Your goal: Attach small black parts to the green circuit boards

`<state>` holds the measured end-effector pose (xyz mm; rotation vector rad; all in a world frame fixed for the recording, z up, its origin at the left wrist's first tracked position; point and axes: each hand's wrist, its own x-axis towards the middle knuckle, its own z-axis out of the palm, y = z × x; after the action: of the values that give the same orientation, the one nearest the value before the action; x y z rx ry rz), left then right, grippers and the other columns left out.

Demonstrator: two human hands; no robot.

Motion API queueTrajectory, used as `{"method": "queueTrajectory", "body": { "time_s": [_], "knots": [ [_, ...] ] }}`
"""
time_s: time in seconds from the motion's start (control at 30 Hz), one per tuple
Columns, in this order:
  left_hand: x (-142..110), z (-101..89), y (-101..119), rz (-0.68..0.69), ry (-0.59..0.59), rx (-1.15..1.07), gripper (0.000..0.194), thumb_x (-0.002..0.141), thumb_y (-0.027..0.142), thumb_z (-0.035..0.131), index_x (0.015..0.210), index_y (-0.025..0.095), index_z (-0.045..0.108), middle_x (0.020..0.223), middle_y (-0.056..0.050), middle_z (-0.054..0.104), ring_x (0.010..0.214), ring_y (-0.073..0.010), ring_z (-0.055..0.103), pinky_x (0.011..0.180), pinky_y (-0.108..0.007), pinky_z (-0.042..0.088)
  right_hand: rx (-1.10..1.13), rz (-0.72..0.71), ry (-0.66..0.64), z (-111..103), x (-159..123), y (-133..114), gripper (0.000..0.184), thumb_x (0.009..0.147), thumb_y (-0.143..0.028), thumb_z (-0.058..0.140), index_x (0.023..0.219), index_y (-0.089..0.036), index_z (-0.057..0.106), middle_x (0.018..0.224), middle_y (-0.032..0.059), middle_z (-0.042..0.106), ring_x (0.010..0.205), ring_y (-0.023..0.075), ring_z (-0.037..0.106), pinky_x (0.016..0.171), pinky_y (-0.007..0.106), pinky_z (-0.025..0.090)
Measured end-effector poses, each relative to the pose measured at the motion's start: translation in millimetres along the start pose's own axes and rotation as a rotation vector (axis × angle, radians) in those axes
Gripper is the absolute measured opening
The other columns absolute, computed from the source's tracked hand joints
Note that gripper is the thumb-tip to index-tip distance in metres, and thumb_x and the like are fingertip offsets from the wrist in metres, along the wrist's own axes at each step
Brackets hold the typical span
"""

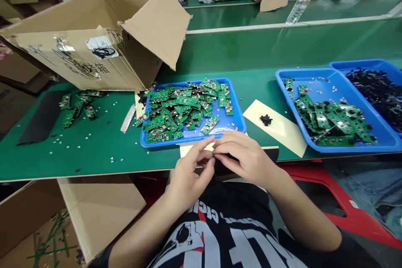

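Left hand, right hand: fingertips close together.
I can't tell if anything's clamped; shallow blue plastic tray near, presumably for reach.

- Boards: green, narrow, studded with small components, heaped at mixed angles in the blue tray.
- One board: slanted, component side up, beside the heap.

On the counter, a tray of circuit boards lies at centre, the left hand and right hand side by side before it. At left lies a cluster of boards, with a carton behind. At right, a paper sheet bears a pile of parts; beyond lie a second tray of boards and, farther right, a third tray.
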<state>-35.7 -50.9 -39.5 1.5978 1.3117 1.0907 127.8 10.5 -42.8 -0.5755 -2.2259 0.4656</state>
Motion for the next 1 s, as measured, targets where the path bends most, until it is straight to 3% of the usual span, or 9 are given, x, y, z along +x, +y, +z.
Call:
{"method": "queueTrajectory", "body": {
  "time_s": [0.2,0.37,0.43,0.53,0.63,0.7,0.77,0.87,1.0],
  "knots": [
    [4,-0.2,-18,-0.249,0.107,-0.183,0.037,0.079,0.024,0.057,0.116,0.016,0.058,0.071,0.001,0.061,0.062,-0.0088,0.056,0.058,-0.018,0.046,0.129,0.179,0.130,4,-15,4,0.012,0.089,-0.013,0.049,0.089,-0.021,0.058,0.095,0.0080,0.068,0.094,0.0196,0.064,0.084,0.039,0.053],
    [1,-17.2,-46,-0.374,0.251,-0.043,0.035,0.078,0.027,0.056,0.111,0.013,0.058,0.065,0.002,0.056,0.057,-0.0090,0.052,0.054,-0.019,0.045,0.628,0.707,0.711,9,-47,6,0.006,0.092,-0.025,0.049,0.089,-0.023,0.055,0.087,0.0019,0.067,0.082,0.0144,0.067,0.074,0.033,0.057],
    [-3,-25.8,-56,-0.390,0.284,0.137,0.032,0.080,0.025,0.053,0.110,0.014,0.058,0.068,0.001,0.059,0.059,-0.0102,0.055,0.055,-0.020,0.047,0.749,0.819,0.815,20,-57,9,0.007,0.091,-0.029,0.052,0.088,-0.023,0.054,0.084,0.0005,0.067,0.077,0.0131,0.066,0.073,0.033,0.058],
    [-11,-33.3,-62,-0.264,0.296,0.514,0.030,0.083,0.021,0.049,0.111,0.015,0.058,0.079,-0.004,0.064,0.066,-0.0143,0.061,0.063,-0.027,0.052,0.792,0.898,0.801,39,-64,13,0.011,0.089,-0.032,0.055,0.086,-0.021,0.053,0.083,0.0012,0.068,0.082,0.0136,0.067,0.082,0.036,0.056],
    [-19,-27.6,-58,0.044,0.367,0.867,0.029,0.084,0.017,0.052,0.112,0.015,0.060,0.100,-0.013,0.065,0.091,-0.0234,0.064,0.081,-0.039,0.053,0.770,0.917,0.790,50,-65,16,0.012,0.090,-0.033,0.054,0.086,-0.021,0.052,0.085,0.0019,0.068,0.087,0.0142,0.067,0.088,0.038,0.053],
    [-25,-16.7,-55,0.262,0.302,0.974,0.032,0.084,0.015,0.054,0.115,0.017,0.059,0.113,-0.015,0.062,0.106,-0.0258,0.060,0.089,-0.040,0.050,0.753,0.914,0.793,53,-63,18,0.012,0.090,-0.033,0.053,0.087,-0.021,0.051,0.086,0.0022,0.067,0.087,0.0143,0.067,0.088,0.038,0.052],
    [-29,-3.9,-53,0.387,0.053,0.989,0.035,0.086,0.018,0.054,0.120,0.018,0.056,0.122,-0.013,0.062,0.115,-0.0251,0.057,0.096,-0.038,0.048,0.777,0.922,0.800,52,-60,20,0.012,0.089,-0.033,0.054,0.086,-0.022,0.051,0.084,0.0015,0.067,0.084,0.0136,0.067,0.086,0.037,0.053],
    [-30,10.2,-58,0.310,-0.188,1.079,0.044,0.087,0.027,0.055,0.129,0.015,0.050,0.136,-0.013,0.053,0.127,-0.0279,0.049,0.105,-0.043,0.042,0.830,0.929,0.822,40,-56,22,0.012,0.087,-0.033,0.057,0.084,-0.022,0.052,0.080,-0.0001,0.067,0.079,0.0133,0.067,0.081,0.036,0.054],
    [-27,13.2,-64,0.240,-0.262,1.140,0.050,0.086,0.023,0.056,0.134,0.016,0.046,0.142,-0.012,0.048,0.131,-0.0264,0.045,0.108,-0.041,0.038,0.551,0.823,0.922,-11,-67,14,0.007,0.085,-0.029,0.059,0.084,-0.023,0.055,0.081,0.0014,0.067,0.081,0.0161,0.067,0.086,0.040,0.051]
  ]
}}
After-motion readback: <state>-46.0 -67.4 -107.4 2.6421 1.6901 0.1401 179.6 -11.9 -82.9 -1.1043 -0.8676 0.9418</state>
